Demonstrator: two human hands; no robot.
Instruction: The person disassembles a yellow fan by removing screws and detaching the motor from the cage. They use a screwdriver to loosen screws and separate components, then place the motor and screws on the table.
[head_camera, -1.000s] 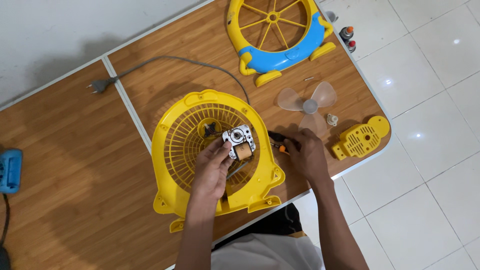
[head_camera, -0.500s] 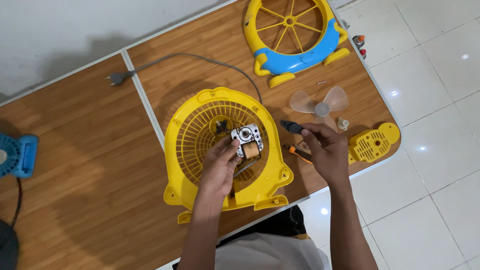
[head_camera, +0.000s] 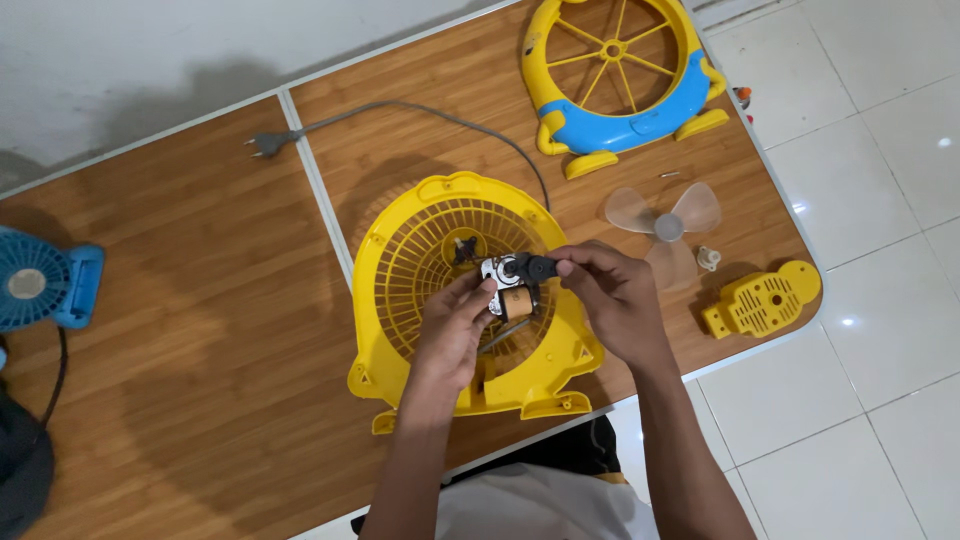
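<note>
Two hands meet over the small fan motor (head_camera: 508, 290) at the centre of the frame, and I read both as closed on something. My left hand (head_camera: 452, 330) pinches the motor's metal frame from the lower left, fingers curled around it. My right hand (head_camera: 615, 300) comes in from the right, its fingertips closed on a black handle (head_camera: 535, 268) pressed against the motor's upper edge; I take it for a screwdriver, though the tip is hidden.

The motor sits inside the round yellow rear grille (head_camera: 440, 260), which lies flat on the wooden table (head_camera: 180, 300). To do this well I would hold the motor steady with the left hand, keep the tool square to it, and avoid twisting the grille's thin ribs.

The motor's long axis runs roughly from upper left to lower right across the frame. Which way its shaft points I cannot tell.

The grey power cord (head_camera: 420, 110) arcs away toward the upper left. A clear blade (head_camera: 665, 225), a yellow cover plate (head_camera: 760, 300) and the yellow-and-blue front guard (head_camera: 625, 75) lie to the right.
</note>
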